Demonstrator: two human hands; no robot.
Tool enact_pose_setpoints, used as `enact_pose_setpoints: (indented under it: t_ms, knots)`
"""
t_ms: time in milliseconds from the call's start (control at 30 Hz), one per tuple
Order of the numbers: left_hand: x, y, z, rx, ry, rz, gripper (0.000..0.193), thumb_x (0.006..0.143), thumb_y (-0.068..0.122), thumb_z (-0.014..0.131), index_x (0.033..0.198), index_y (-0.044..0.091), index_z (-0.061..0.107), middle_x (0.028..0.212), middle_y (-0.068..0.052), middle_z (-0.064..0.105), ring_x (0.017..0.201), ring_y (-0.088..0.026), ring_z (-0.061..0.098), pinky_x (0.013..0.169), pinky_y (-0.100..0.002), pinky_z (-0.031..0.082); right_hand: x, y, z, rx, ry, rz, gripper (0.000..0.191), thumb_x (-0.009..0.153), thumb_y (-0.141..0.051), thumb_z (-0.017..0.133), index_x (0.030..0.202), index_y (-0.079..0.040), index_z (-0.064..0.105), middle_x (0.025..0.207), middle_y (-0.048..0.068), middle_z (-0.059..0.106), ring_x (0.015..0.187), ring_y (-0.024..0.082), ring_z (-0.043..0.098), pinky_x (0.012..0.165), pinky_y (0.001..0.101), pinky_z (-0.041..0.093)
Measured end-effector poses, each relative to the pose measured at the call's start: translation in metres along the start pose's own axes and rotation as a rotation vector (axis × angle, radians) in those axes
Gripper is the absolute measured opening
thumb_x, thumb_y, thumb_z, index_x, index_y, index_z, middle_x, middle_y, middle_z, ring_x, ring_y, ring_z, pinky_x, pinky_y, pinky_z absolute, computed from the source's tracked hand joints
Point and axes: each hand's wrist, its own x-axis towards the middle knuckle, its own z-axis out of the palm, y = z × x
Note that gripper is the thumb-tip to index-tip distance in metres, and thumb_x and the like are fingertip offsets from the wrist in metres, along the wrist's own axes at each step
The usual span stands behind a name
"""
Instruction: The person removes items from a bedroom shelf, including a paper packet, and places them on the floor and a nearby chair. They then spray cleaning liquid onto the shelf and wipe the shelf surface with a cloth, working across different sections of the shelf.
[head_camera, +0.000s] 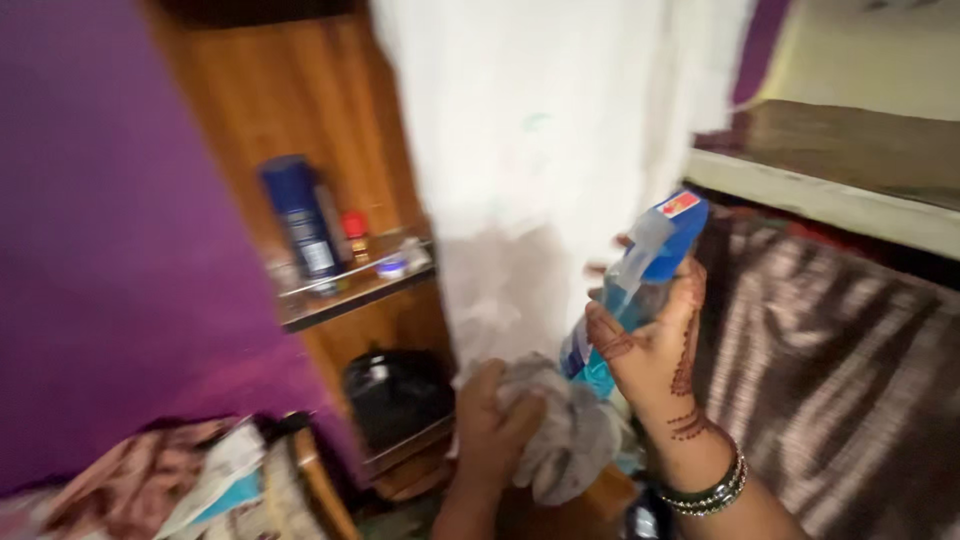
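The right hand (655, 350) is closed around the neck of a blue spray bottle (640, 280), held up in front of a white cloth (540, 150) that hangs down the middle of the view. The left hand (490, 425) is clenched on a crumpled grey rag (570, 435), which sits just below the bottle and touches its lower part. Bangles (712, 492) ring the right wrist. To the left, a wooden shelf (350, 295) carries a blue can (302, 225) near its front edge, with a small red-capped bottle (355, 232) just beside it. A black bag (395, 395) sits on the shelf below. The picture is blurred.
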Motion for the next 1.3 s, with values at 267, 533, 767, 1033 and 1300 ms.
enact_pose_setpoints:
  t_ms: [267, 533, 767, 1033, 1300]
  knots:
    - [0.024, 0.087, 0.166, 0.308, -0.627, 0.126, 0.073, 0.068, 0.038, 0.084, 0.132, 0.01, 0.061, 0.086, -0.018, 0.073, 0.079, -0.04, 0.07, 0.067, -0.049, 0.055, -0.04, 0.02, -0.168, -0.839, 0.117, -0.117, 0.069, 0.086, -0.009, 0.082, 0.136, 0.002, 0.034, 0.134, 0.022, 0.045, 0.122, 0.029, 0.049, 0.108, 0.0414, 0.042]
    - [0.021, 0.114, 0.31, -0.012, -1.053, 0.162, 0.045, 0.066, 0.044, 0.081, 0.097, 0.013, 0.077, 0.085, -0.01, 0.076, 0.079, -0.031, 0.075, 0.071, -0.041, 0.058, -0.053, -0.055, -0.324, -0.879, -0.073, 0.067, 0.079, 0.083, -0.016, 0.08, 0.148, 0.003, 0.039, 0.145, 0.022, 0.045, 0.135, 0.031, 0.046, 0.113, 0.0426, 0.039]
    - [-0.018, 0.148, 0.452, -0.228, -1.475, 0.36, 0.054, 0.066, 0.05, 0.079, 0.105, 0.013, 0.077, 0.094, -0.009, 0.078, 0.084, -0.024, 0.076, 0.076, -0.035, 0.057, -0.039, -0.108, -0.468, -0.017, 0.17, 0.534, 0.067, 0.08, -0.009, 0.082, 0.14, 0.002, 0.055, 0.112, 0.013, 0.069, 0.095, 0.023, 0.067, 0.08, 0.0349, 0.059]
    - [-0.056, 0.173, 0.561, -0.516, -1.398, 0.151, 0.058, 0.078, 0.056, 0.078, 0.118, 0.014, 0.075, 0.089, -0.008, 0.076, 0.081, -0.018, 0.073, 0.073, -0.032, 0.056, -0.034, -0.151, -0.615, -0.429, 0.485, 0.328, 0.051, 0.086, -0.003, 0.073, 0.134, 0.001, 0.058, 0.103, 0.013, 0.066, 0.082, 0.024, 0.069, 0.072, 0.0381, 0.059]
    - [-0.026, 0.176, 0.585, -0.436, -1.492, 0.082, 0.052, 0.086, 0.058, 0.068, 0.124, 0.023, 0.069, 0.101, -0.001, 0.077, 0.082, -0.014, 0.075, 0.069, -0.029, 0.064, 0.006, -0.178, -0.65, -0.695, 0.789, 0.675, 0.047, 0.085, -0.005, 0.068, 0.131, -0.008, 0.06, 0.103, 0.007, 0.067, 0.083, 0.02, 0.067, 0.073, 0.0393, 0.062]
